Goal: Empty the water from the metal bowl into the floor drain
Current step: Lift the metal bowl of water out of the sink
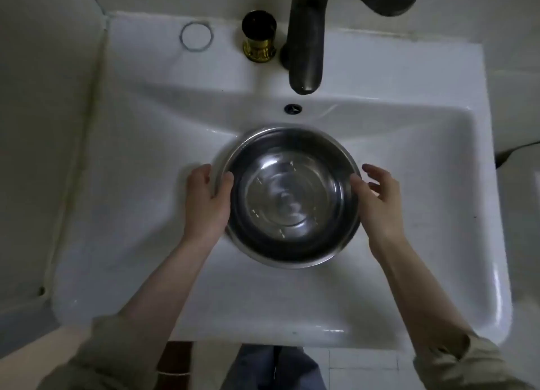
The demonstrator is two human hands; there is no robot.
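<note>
The left hand (pixel 206 201) is closed on the rim of the metal bowl (pixel 292 196), thumb hooked over the edge inside and fingers curled under the outer wall. The right hand (pixel 380 205) is spread open at the opposite side: its thumb lies against the rim, while the fingers are splayed and look clear of the metal, so it holds nothing firmly yet. The bowl sits roughly level in the middle of the white washbasin (pixel 438 243), below the dark faucet (pixel 306 53) and near the overflow hole (pixel 293 109). Ripples across its bottom show water inside, though the depth is hard to judge. A small gold-and-black cup (pixel 259 36) stands on the back ledge beside the faucet.

The bowl is stiff, thin steel, probably light by itself but heavier and prone to sloshing with water in it, and likely slick when wet. Two opposite grips on the rolled rim, thumbs inside, should keep it level. The floor drain is not in view.
</note>
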